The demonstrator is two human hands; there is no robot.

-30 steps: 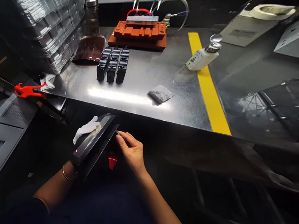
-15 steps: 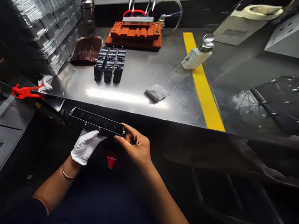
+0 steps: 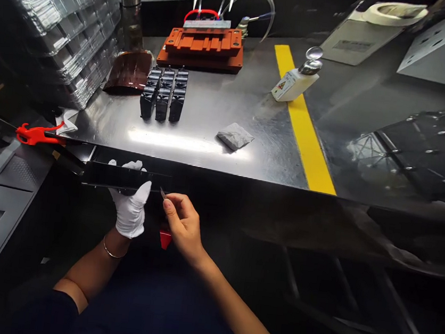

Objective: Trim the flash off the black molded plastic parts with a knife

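Note:
My left hand (image 3: 129,207), in a white glove, grips a long black plastic part (image 3: 119,176) from below, in front of the table edge. Its thumb lies along the near side and fingertips show over the far side. Bare and pinched closed, my right hand (image 3: 184,221) holds a small pointed blade (image 3: 162,193). The tip of the blade is close to the right end of the black part; whether they touch I cannot tell. The blade's handle is hidden in my fingers.
On the metal table (image 3: 197,110) are several black parts (image 3: 164,96), an orange fixture (image 3: 202,46), a folded grey cloth (image 3: 235,136) and a white pump bottle (image 3: 294,85). Stacked clear trays (image 3: 69,26) rise at left. A red air gun (image 3: 35,135) hangs by the corner.
The black part has moved left and turned over in my left hand, whose thumb now shows on its near side. My right hand has let go of its end and points the blade at it.

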